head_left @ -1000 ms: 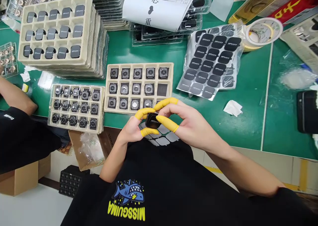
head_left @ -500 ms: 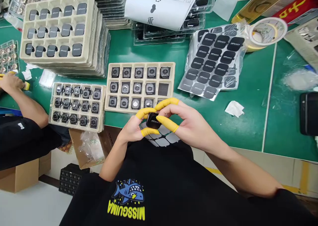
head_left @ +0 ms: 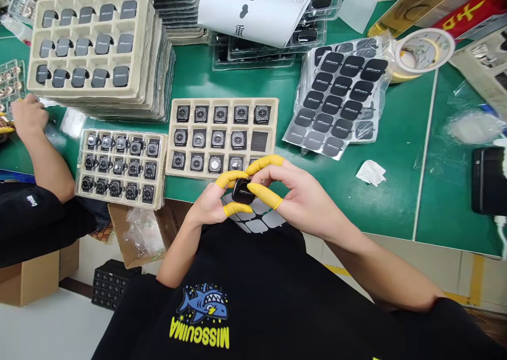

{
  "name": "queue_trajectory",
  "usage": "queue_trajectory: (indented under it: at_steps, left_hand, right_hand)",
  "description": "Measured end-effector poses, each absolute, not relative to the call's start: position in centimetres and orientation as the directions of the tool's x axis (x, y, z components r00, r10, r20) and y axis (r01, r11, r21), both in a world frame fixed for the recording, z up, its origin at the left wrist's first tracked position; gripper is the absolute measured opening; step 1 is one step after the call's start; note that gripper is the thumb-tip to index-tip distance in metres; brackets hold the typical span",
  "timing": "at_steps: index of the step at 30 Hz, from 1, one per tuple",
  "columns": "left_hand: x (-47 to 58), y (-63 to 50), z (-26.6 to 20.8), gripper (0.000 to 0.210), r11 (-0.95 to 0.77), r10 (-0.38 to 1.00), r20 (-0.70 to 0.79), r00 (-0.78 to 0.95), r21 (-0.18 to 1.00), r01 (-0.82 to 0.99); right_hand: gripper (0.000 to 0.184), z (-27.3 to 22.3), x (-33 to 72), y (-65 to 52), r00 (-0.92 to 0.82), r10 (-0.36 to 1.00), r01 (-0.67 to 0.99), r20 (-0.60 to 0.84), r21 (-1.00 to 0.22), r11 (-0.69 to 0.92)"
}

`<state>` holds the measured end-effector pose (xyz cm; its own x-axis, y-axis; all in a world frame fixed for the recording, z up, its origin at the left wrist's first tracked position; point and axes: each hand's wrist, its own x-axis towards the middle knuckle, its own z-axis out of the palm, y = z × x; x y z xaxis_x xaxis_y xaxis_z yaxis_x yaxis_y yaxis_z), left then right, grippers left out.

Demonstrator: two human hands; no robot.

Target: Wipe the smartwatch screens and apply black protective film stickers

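A black square smartwatch (head_left: 242, 191) without a strap, white lettering on its face, is held above the table's near edge. My left hand (head_left: 212, 201) is closed on its left side between finger and thumb, both in yellow finger cots. From the right, my right hand (head_left: 291, 193), also in yellow cots, is closed on it, with the thumb at the right edge of the face. Below the hands lies a used sticker sheet (head_left: 257, 225) with pale cut-outs. Just beyond is a beige tray (head_left: 171, 138) of watches, backs up; its lower right corner is hidden by my hand.
A second watch tray (head_left: 163, 180) sits to the left, with tall stacked trays (head_left: 137, 80) behind it. Black label sheets (head_left: 332, 104), a tape roll (head_left: 425, 51) and crumpled tissue (head_left: 371, 172) are on the right. Another person's hand (head_left: 29, 117) is at the far left.
The view has shifted slightly. The co-worker's hand at the far left has moved up and away from its earlier spot. My hands keep the same hold on the smartwatch.
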<state>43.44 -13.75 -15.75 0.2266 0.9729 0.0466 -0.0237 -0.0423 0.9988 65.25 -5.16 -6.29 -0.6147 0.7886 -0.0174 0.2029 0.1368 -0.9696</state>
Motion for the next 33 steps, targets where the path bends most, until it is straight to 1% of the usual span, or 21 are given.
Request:
queue_trajectory:
  at_steps: [5,11,14,19,24,33]
  left_hand:
    - [43.43,-13.8,-15.68,0.081,-0.025,0.974,0.029,0.225,1.0,-0.019]
    - [43.44,-13.81,-15.76,0.08,-0.059,0.973,0.063,0.222,0.998,-0.024]
    - [43.43,-13.81,-15.71,0.08,-0.045,0.975,0.046,0.218,0.999,-0.009]
    - [43.42,-13.75,-15.58,0.08,-0.047,0.976,0.054,0.213,0.998,-0.037]
    - [43.42,-13.71,-15.43,0.078,-0.014,0.975,0.023,0.219,0.999,-0.041]
    - [43.48,-13.8,-15.38,0.077,-0.032,0.977,0.038,0.211,0.999,-0.031]
  right_hand:
    - [0.012,-6.34,65.23,-5.24,-0.612,0.791,0.196,-0.012,-0.971,0.137]
    - [0.012,-6.4,65.19,-5.34,-0.609,0.793,0.196,0.004,-0.968,0.155]
    - [0.013,-6.41,65.17,-5.35,-0.608,0.794,0.206,0.002,-0.965,0.16]
    - [0.012,-6.4,65.18,-5.34,-0.606,0.796,0.204,0.011,-0.965,0.168]
    - [0.011,-6.49,65.22,-5.32,-0.613,0.79,0.207,0.009,-0.963,0.171]
    - [0.011,-6.48,65.26,-5.3,-0.618,0.786,0.204,0.01,-0.964,0.172]
